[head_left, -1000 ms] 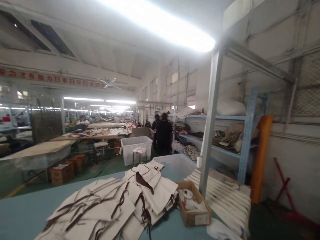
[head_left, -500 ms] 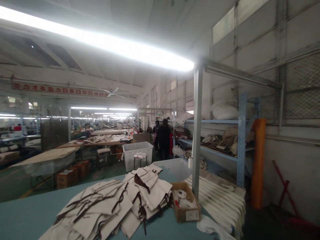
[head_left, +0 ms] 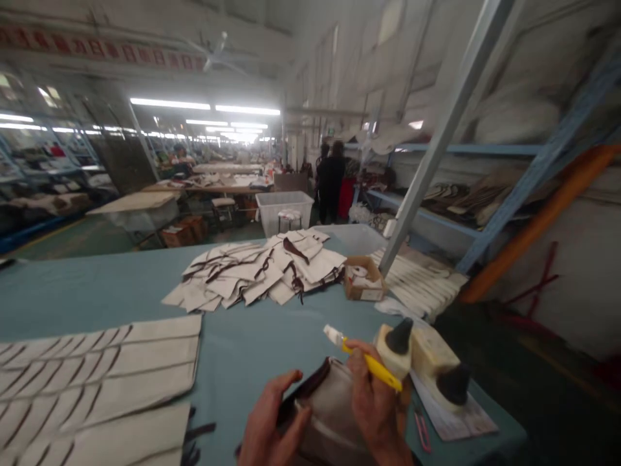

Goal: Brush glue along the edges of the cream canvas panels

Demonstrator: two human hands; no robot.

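At the bottom middle, my left hand (head_left: 274, 424) is closed on the edge of a brown and grey fabric piece (head_left: 334, 411) with dark trim, thumb on top and fingers partly hidden. My right hand (head_left: 376, 408) grips a small brush (head_left: 378, 372) with a yellow handle and pale bristles, tip pointing up and left. That hand also rests against the fabric's right side. Close by on the right are two cream plastic bottles (head_left: 394, 356) with dark conical caps, one lying on a pale sheet (head_left: 468, 421). Pink-handled thread snips (head_left: 422, 430) lie below them.
Rows of cream fabric pieces with dark strips (head_left: 160, 362) lie at left on the blue-green table (head_left: 242, 349). Behind are a heap of similar pieces (head_left: 262, 265), a cardboard box (head_left: 363, 285) and a metal post (head_left: 436, 155). Two people (head_left: 332, 181) stand farther back.
The view has dipped and tilted toward the near table. Both my hands, the fabric piece, the brush and the bottles have come into sight; the heap now appears farther off.
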